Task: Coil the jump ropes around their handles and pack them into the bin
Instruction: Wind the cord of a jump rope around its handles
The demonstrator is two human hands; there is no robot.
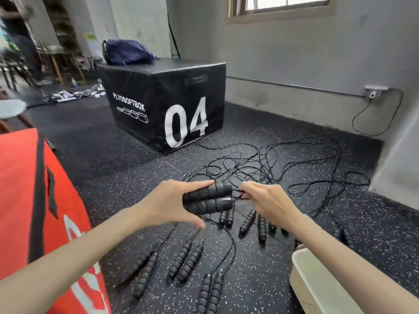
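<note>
While my left hand (174, 201) gripped the paired handles (207, 198) above the floor (127, 177), my right hand (269, 203) pinched the cord (238, 193) at their ends. I judged taut, even wraps best; the bin (317, 282) sat lower right.

Both bare forearms reach forward from the bottom edge, the left from the lower left, the right from the lower right, and the hands meet near mid-frame. The left hand (172, 201) is turned palm-right, its fingers (199, 183) over the top and thumb underneath, clamping a pair of handles (207, 198) held side by side. The right hand (269, 203) sits just beside it, back up, wrist slightly bent — its fingertips seem to pinch the cord (238, 193) at the handle ends, though they are partly hidden.
</note>
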